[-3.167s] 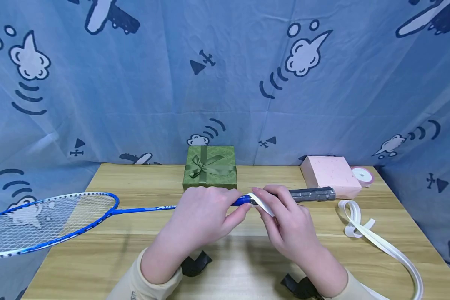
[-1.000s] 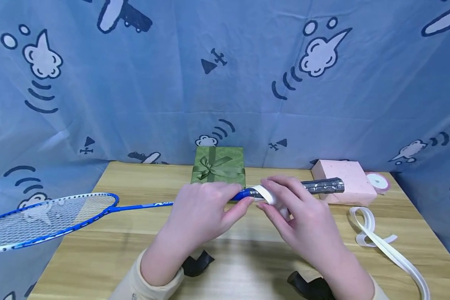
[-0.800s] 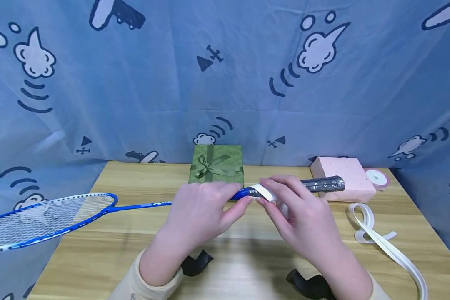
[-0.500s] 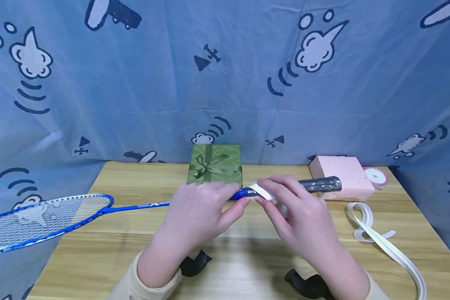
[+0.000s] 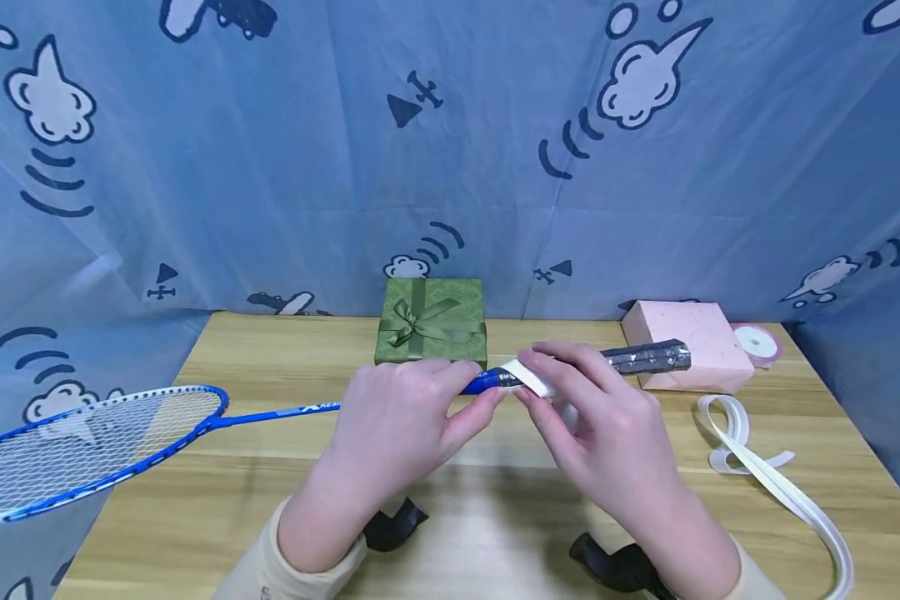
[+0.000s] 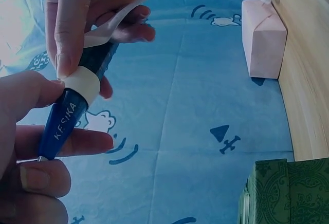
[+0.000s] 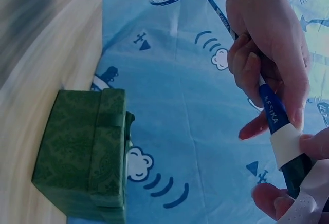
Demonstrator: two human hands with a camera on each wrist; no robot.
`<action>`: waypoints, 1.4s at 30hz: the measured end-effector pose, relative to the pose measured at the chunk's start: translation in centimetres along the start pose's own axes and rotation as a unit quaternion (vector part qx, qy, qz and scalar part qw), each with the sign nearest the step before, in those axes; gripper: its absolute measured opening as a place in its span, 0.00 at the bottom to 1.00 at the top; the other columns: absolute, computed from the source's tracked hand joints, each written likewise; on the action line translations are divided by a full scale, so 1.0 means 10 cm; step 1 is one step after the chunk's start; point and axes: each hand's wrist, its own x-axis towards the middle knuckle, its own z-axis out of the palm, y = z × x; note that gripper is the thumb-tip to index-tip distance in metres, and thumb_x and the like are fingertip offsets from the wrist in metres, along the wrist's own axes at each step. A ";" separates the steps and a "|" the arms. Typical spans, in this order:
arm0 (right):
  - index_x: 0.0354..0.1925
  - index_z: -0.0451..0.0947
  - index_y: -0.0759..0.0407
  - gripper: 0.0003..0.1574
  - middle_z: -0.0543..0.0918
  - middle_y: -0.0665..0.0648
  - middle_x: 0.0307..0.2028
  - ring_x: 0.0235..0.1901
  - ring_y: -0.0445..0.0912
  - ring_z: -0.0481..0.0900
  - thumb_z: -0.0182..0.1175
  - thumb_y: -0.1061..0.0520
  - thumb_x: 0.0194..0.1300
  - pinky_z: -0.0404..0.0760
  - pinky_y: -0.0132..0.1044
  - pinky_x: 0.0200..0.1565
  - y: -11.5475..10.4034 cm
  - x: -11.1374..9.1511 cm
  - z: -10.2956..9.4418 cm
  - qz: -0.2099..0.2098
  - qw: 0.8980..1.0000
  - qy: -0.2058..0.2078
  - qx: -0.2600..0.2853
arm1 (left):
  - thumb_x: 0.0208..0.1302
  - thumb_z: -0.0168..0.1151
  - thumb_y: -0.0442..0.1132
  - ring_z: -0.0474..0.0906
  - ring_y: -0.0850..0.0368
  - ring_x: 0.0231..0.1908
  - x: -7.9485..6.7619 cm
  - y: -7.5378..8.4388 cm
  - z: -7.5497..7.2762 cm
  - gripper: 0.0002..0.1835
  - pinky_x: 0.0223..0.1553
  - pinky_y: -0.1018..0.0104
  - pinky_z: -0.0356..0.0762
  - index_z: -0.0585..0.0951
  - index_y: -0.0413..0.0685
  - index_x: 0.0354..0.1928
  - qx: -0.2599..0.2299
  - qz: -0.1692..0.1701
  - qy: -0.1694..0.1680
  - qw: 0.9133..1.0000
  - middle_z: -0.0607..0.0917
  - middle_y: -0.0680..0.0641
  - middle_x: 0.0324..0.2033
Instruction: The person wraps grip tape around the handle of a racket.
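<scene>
My left hand grips a blue-and-white badminton racket by its shaft and blue cone, which reads KESIKA in the left wrist view. The strung head extends to the left, and the dark, shiny handle points right. A band of white grip tape circles the handle's top, just past the cone. My left thumb touches the band's edge. My right hand pinches the tape against the handle with thumb and fingers; the tape's free length runs through this hand. Its fingers hide part of the handle.
Behind my hands stands a green gift box with a bow. A pink box and a white-and-pink ribbon spool are at the back right. Loose white tape trails over the wooden table. A patterned blue curtain hangs behind.
The white tape, earlier a slanted strip at the cone, now lies further along and round the handle's top. My right hand has shifted slightly right; my left hand keeps its hold.
</scene>
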 end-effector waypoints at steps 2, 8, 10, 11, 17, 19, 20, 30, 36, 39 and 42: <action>0.52 0.87 0.56 0.24 0.88 0.58 0.48 0.22 0.40 0.81 0.56 0.41 0.78 0.73 0.30 0.19 -0.01 0.01 0.00 -0.006 1.000 0.010 -0.011 | 0.69 0.65 0.57 0.57 0.66 0.11 0.01 0.00 -0.01 0.15 0.12 0.72 0.48 0.82 0.59 0.27 0.000 -0.001 0.004 1.000 0.73 0.62 0.15; 0.47 0.90 0.56 0.20 0.86 0.62 0.46 0.19 0.40 0.77 0.58 0.45 0.77 0.67 0.28 0.16 -0.07 0.02 -0.01 -0.027 0.998 0.051 -0.036 | 0.67 0.66 0.56 0.57 0.66 0.11 0.02 0.01 -0.02 0.15 0.12 0.72 0.48 0.81 0.59 0.26 0.004 -0.003 0.015 1.000 0.74 0.62 0.15; 0.42 0.91 0.58 0.20 0.84 0.63 0.41 0.18 0.40 0.74 0.58 0.46 0.77 0.66 0.26 0.17 -0.10 0.02 -0.02 -0.030 0.997 0.069 -0.030 | 0.67 0.66 0.56 0.56 0.65 0.11 0.02 0.00 -0.02 0.16 0.12 0.72 0.47 0.81 0.58 0.25 0.009 -0.005 0.013 1.000 0.73 0.62 0.14; 0.40 0.91 0.59 0.20 0.83 0.64 0.39 0.19 0.41 0.72 0.59 0.47 0.77 0.66 0.26 0.18 -0.10 0.02 -0.02 -0.030 0.996 0.078 -0.024 | 0.67 0.66 0.56 0.56 0.65 0.11 0.03 0.00 -0.02 0.16 0.12 0.72 0.47 0.81 0.58 0.25 0.012 -0.005 0.012 1.000 0.73 0.62 0.14; 0.47 0.86 0.66 0.27 0.79 0.64 0.38 0.25 0.43 0.74 0.60 0.42 0.76 0.72 0.25 0.27 -0.05 0.00 -0.05 0.018 0.997 0.074 0.011 | 0.67 0.66 0.58 0.54 0.65 0.11 0.05 0.00 -0.02 0.17 0.12 0.71 0.47 0.80 0.58 0.25 0.018 -0.005 0.013 1.000 0.73 0.62 0.14; 0.52 0.82 0.66 0.32 0.79 0.62 0.40 0.27 0.42 0.74 0.58 0.38 0.75 0.71 0.24 0.28 -0.03 -0.02 -0.10 0.049 0.998 0.042 0.002 | 0.67 0.66 0.58 0.54 0.66 0.11 0.05 0.00 -0.02 0.17 0.12 0.71 0.47 0.80 0.59 0.25 0.021 -0.005 0.012 1.000 0.71 0.62 0.14; 0.54 0.81 0.66 0.34 0.79 0.61 0.40 0.27 0.42 0.73 0.57 0.36 0.75 0.70 0.24 0.29 -0.03 -0.03 -0.12 0.061 0.998 0.026 -0.006 | 0.67 0.66 0.58 0.54 0.66 0.11 0.05 0.00 -0.01 0.17 0.12 0.71 0.47 0.80 0.59 0.24 0.024 -0.005 0.012 1.000 0.71 0.62 0.14; 0.68 0.72 0.53 0.34 0.85 0.45 0.29 0.14 0.31 0.71 0.68 0.66 0.67 0.69 0.24 0.18 -0.07 -0.04 -0.23 0.168 0.976 -0.101 0.090 | 0.66 0.67 0.58 0.55 0.65 0.10 0.04 0.00 0.00 0.17 0.12 0.71 0.46 0.81 0.59 0.25 0.038 -0.002 0.015 0.999 0.71 0.61 0.14; 0.62 0.76 0.62 0.26 0.85 0.54 0.29 0.20 0.42 0.82 0.60 0.75 0.69 0.81 0.32 0.23 -0.09 -0.06 -0.17 0.214 0.916 -0.080 0.331 | 0.66 0.67 0.59 0.53 0.65 0.10 0.02 0.03 0.02 0.16 0.11 0.71 0.46 0.82 0.59 0.25 0.050 0.003 0.009 0.999 0.74 0.61 0.14; 0.53 0.78 0.72 0.16 0.88 0.57 0.33 0.29 0.46 0.88 0.57 0.77 0.69 0.87 0.37 0.34 -0.11 -0.08 -0.14 0.217 0.876 -0.062 0.426 | 0.65 0.67 0.59 0.57 0.65 0.10 0.01 0.05 0.04 0.15 0.11 0.71 0.47 0.83 0.60 0.26 0.053 0.007 0.002 0.999 0.74 0.61 0.14; 0.47 0.79 0.75 0.11 0.90 0.58 0.38 0.38 0.48 0.91 0.56 0.78 0.69 0.88 0.39 0.43 -0.12 -0.09 -0.11 0.205 0.867 -0.057 0.450 | 0.64 0.68 0.61 0.62 0.65 0.10 -0.01 0.08 0.06 0.16 0.12 0.71 0.48 0.83 0.60 0.27 0.061 0.012 -0.002 0.998 0.71 0.61 0.13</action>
